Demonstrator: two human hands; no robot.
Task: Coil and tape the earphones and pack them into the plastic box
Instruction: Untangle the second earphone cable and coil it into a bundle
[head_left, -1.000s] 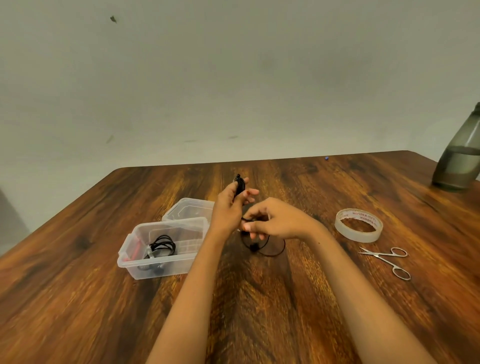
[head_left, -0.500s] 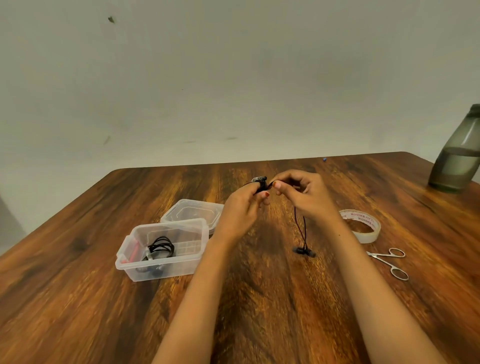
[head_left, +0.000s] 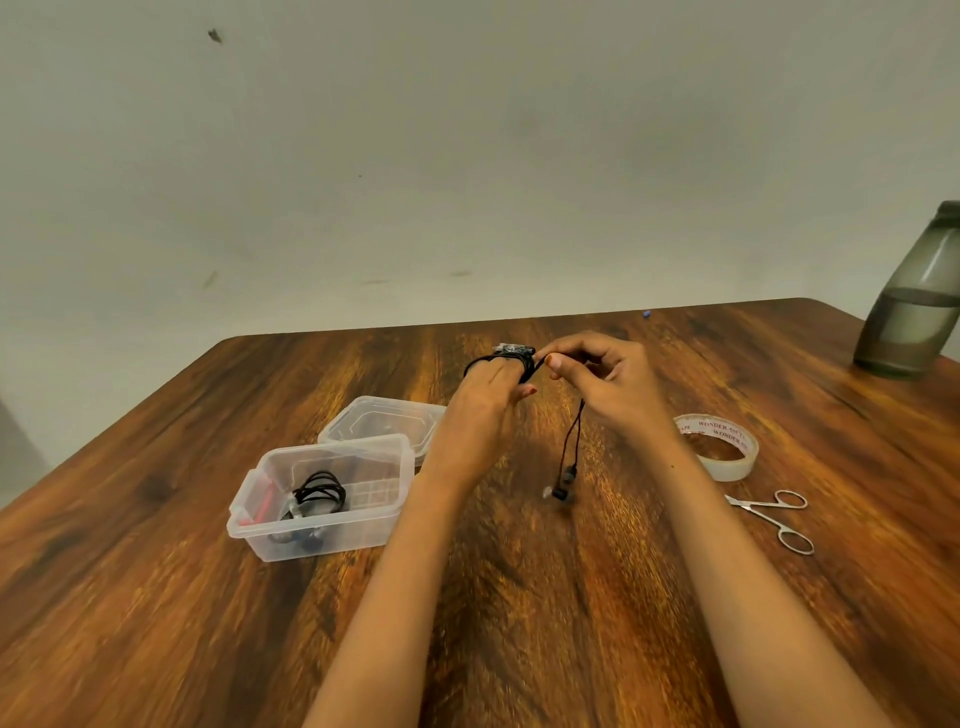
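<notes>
Head camera: a person's left hand (head_left: 483, 410) is raised over a wooden table (head_left: 156, 571) with black earphones (head_left: 519, 357) wound around its curled fingers. The right hand (head_left: 608, 379) pinches the cord just beside the coil — two earbuds dangle below. At left sits the open plastic box (head_left: 291, 540), another coiled set (head_left: 319, 493) inside and its lid (head_left: 384, 421) just behind. Tape (head_left: 727, 467) and scissors (head_left: 774, 517) lie at right — a bottle (head_left: 914, 306) stands beyond.

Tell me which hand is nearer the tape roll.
Right. The right hand, pinching the earphone cable, is just left of the tape roll; the left hand is farther left, over by the plastic box.
</notes>
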